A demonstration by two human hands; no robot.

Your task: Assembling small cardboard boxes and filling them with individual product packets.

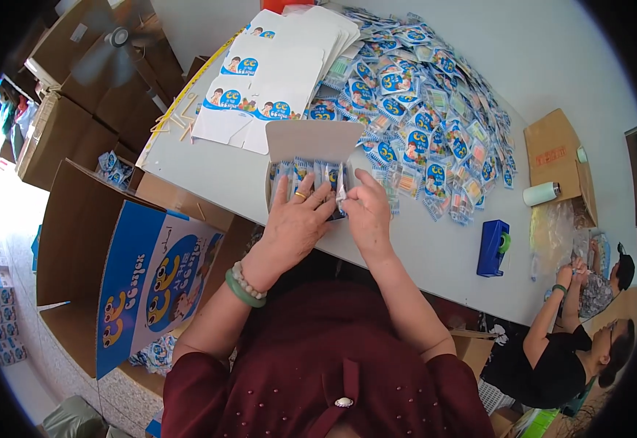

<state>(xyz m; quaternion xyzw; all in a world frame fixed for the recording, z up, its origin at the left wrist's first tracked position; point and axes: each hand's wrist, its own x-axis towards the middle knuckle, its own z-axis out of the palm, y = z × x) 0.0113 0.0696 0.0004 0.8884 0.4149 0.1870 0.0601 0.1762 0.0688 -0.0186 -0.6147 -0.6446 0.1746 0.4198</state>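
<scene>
A small white carton [314, 139] stands at the near edge of the table with its back flap raised. Upright clear sachets [298, 166] with blue print fill it in a row. My left hand [293, 228] lies over the carton's front, fingers stretched across the sachets, a ring and a green bangle on it. At the carton's right end, my right hand [368, 215] pinches the edge of one sachet [342, 182] between thumb and fingers. My fingers hide part of the carton's front and inside.
A large heap of similar sachets [435, 139] covers the table's far right. Flat unfolded cartons [289, 55] are stacked at the far left. A blue tape dispenser [490, 248] and a white bottle [542, 193] are on the right. A large open cardboard box [77, 241] stands left; two people sit right.
</scene>
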